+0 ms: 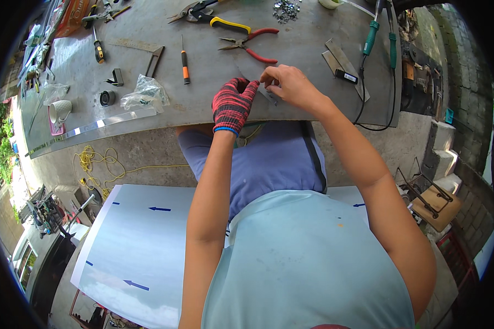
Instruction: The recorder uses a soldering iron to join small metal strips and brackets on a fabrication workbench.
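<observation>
My left hand, in a red and black knit glove with a blue cuff, is closed just above the table near its front edge. My bare right hand meets it from the right, thumb and fingers pinched together. Whatever sits between the fingertips is too small to make out. A thin greyish strip shows just below the fingertips of both hands. Beyond the hands lie red-handled pliers, and to the left an orange and black screwdriver.
On the grey metal table lie yellow-handled snips, a pile of small metal bits, a square, a crumpled plastic bag and flat metal bars. Green-handled soldering irons trail black cords. A white mug stands far left.
</observation>
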A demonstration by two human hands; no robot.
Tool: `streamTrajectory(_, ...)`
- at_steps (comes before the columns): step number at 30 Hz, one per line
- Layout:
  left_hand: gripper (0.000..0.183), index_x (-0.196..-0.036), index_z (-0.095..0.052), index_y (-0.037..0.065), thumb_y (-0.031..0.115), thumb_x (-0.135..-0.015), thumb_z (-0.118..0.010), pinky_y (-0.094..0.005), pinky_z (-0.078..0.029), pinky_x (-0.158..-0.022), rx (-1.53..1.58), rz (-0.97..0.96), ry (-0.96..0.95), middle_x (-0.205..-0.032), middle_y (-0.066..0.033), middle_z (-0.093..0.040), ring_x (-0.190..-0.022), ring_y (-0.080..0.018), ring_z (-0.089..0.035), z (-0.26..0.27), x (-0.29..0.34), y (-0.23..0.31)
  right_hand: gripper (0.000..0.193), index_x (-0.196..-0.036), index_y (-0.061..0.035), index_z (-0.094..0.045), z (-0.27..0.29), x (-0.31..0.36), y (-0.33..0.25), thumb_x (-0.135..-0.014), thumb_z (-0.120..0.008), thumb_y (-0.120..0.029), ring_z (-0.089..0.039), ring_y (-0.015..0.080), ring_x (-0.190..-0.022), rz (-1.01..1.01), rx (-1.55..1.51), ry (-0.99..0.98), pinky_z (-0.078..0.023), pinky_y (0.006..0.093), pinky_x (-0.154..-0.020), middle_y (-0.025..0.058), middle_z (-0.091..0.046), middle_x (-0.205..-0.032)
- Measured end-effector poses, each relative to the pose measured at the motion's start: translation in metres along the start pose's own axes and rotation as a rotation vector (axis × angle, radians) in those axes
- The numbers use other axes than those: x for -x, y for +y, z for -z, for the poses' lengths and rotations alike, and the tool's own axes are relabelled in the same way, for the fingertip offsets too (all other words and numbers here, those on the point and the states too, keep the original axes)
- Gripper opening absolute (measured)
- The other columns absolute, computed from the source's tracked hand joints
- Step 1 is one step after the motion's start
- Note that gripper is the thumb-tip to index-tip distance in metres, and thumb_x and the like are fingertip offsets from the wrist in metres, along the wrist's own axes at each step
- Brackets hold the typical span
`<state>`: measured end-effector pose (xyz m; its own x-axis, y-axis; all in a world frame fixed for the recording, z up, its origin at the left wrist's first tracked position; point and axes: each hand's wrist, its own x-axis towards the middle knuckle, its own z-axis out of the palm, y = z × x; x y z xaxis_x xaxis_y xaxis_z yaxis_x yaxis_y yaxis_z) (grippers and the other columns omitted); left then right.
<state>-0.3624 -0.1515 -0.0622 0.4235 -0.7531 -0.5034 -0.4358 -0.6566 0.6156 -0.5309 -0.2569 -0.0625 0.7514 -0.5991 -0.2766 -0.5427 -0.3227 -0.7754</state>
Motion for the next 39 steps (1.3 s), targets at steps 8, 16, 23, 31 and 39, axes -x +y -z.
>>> streamTrajectory(8,0.036,-0.113,-0.077,0.009,0.041,-0.095,-0.073,-0.041,-0.057,-0.092,0.076,-0.083,-0.012,-0.108,-0.0143,-0.078,-0.102,-0.0317,-0.074,-0.004,-0.017,-0.007,0.02,-0.107,-0.0056,-0.069,-0.009,0.007,0.009,-0.087,-0.068,-0.004,-0.069,0.0307,-0.1,0.061,-0.006,0.014,-0.053,0.0436,-0.091,0.0091,-0.076,-0.098)
streamTrajectory(16,0.034,-0.117,-0.076,0.007,0.033,-0.096,-0.075,-0.0376,-0.056,-0.093,0.016,-0.059,-0.049,-0.11,-0.0152,-0.078,-0.103,-0.027,-0.075,0.006,-0.009,0.0,0.019,-0.106,-0.0041,-0.07,-0.018,0.01,0.006,-0.087,-0.072,-0.004,-0.071,0.0271,-0.089,0.033,-0.049,0.037,-0.056,0.0394,-0.082,0.0118,-0.074,-0.092)
streamTrajectory(23,0.032,-0.113,-0.077,0.009,0.035,-0.095,-0.072,-0.0407,-0.057,-0.092,0.053,-0.069,-0.007,-0.107,-0.0157,-0.078,-0.102,-0.0322,-0.074,0.007,0.001,-0.022,0.018,-0.104,-0.004,-0.069,-0.04,0.017,-0.006,-0.087,-0.072,-0.005,-0.071,0.0278,-0.087,0.09,-0.002,0.143,-0.056,0.04,-0.082,0.0109,-0.074,-0.092)
streamTrajectory(31,0.034,-0.114,-0.077,0.009,0.037,-0.096,-0.072,-0.0416,-0.057,-0.091,0.075,-0.045,0.053,-0.107,-0.0173,-0.077,-0.101,-0.0335,-0.074,0.015,0.011,-0.032,0.022,-0.107,-0.0054,-0.067,-0.042,0.015,-0.011,-0.086,-0.071,-0.004,-0.069,0.0311,-0.097,0.043,-0.03,0.125,-0.054,0.0444,-0.09,0.009,-0.077,-0.095)
streamTrajectory(39,0.037,-0.114,-0.077,0.007,0.039,-0.096,-0.072,-0.042,-0.056,-0.091,0.085,-0.033,-0.028,-0.107,-0.0182,-0.077,-0.102,-0.0336,-0.074,0.011,0.027,-0.035,0.026,-0.109,-0.0069,-0.069,-0.028,0.024,-0.003,-0.084,-0.075,-0.002,-0.066,0.0266,-0.094,0.099,0.011,0.135,-0.054,0.0395,-0.086,0.0068,-0.073,-0.099)
